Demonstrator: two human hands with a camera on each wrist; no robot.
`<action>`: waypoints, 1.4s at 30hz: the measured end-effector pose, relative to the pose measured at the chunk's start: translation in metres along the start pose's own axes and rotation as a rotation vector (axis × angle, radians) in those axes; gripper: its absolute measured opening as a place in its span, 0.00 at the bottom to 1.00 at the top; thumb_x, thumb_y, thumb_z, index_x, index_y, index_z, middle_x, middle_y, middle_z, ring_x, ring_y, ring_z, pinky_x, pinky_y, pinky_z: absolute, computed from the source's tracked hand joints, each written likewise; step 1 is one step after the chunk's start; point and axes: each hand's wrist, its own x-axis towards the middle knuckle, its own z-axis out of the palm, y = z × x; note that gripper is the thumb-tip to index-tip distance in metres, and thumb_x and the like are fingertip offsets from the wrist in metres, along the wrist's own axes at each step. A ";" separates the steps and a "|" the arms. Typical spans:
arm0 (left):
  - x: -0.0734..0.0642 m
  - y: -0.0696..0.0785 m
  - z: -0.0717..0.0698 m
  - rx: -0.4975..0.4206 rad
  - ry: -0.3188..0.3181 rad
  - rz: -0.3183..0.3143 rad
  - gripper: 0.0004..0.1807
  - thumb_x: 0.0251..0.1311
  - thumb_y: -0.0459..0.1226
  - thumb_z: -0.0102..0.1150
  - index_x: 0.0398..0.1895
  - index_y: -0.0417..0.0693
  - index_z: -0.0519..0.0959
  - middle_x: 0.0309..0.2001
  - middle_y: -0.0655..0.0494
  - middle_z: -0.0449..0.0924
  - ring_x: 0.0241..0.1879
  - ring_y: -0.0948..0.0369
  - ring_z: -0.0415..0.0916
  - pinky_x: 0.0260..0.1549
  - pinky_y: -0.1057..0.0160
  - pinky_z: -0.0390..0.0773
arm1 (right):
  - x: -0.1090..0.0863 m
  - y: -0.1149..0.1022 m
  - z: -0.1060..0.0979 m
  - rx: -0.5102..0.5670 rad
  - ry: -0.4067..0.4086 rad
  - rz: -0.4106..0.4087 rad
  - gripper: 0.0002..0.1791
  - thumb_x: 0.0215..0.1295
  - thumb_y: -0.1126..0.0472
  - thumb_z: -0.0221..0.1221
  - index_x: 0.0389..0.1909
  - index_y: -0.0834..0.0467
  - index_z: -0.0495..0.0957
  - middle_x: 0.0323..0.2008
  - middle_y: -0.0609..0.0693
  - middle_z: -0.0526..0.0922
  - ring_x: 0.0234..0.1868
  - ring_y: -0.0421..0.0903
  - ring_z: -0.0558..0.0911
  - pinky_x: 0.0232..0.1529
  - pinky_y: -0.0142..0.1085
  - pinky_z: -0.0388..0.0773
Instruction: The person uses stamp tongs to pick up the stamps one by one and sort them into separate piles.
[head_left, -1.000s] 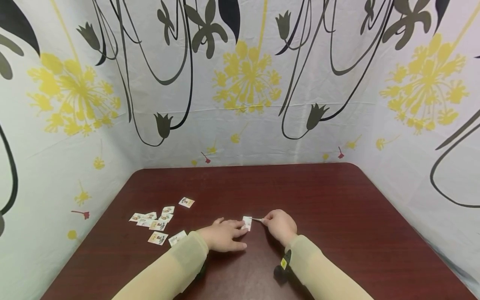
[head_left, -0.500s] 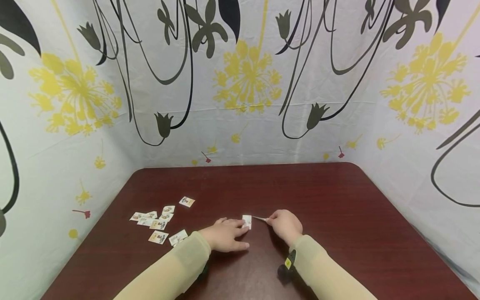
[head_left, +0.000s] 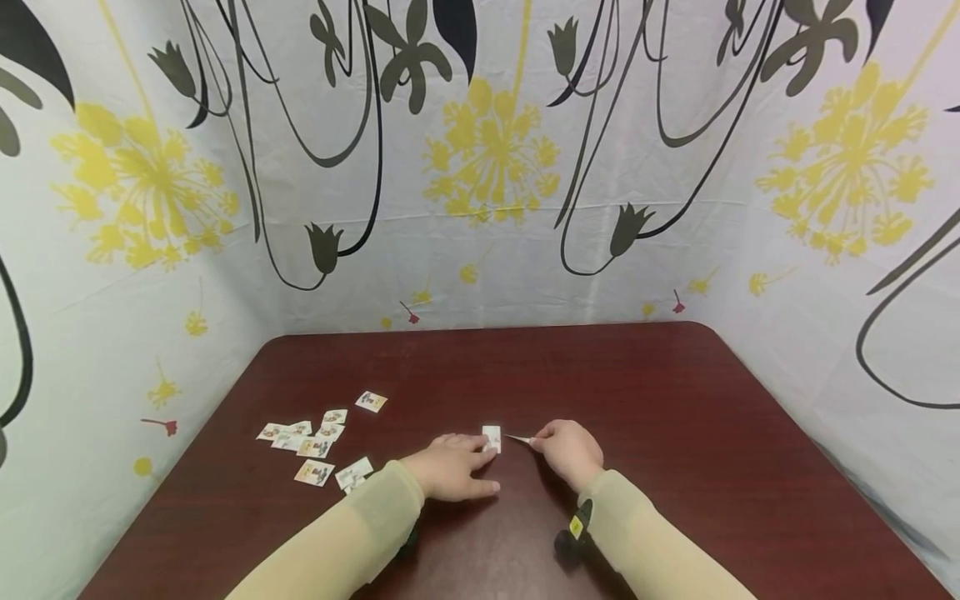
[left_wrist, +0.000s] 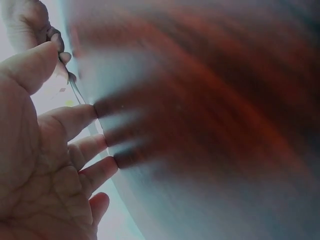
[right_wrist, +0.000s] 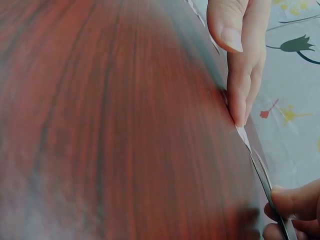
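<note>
Flowered cloth (head_left: 517,267) surrounds a dark red table (head_left: 600,375) in the head view. We see the left hand (head_left: 453,467), fingers extended, touching a small card (head_left: 493,433); other cards (head_left: 314,472) lie leftward. The right hand (head_left: 572,452) pinches tweezers (head_left: 522,439). From the left wrist, we find the left fingers spread. From the right wrist, we see the tweezers' tip near the card.
</note>
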 end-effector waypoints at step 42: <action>0.002 -0.001 0.002 0.000 -0.006 -0.007 0.38 0.63 0.64 0.45 0.72 0.57 0.63 0.72 0.54 0.58 0.71 0.52 0.54 0.68 0.52 0.52 | -0.002 0.006 0.016 0.044 0.114 -0.091 0.05 0.58 0.56 0.64 0.26 0.51 0.86 0.35 0.48 0.80 0.40 0.50 0.80 0.43 0.47 0.75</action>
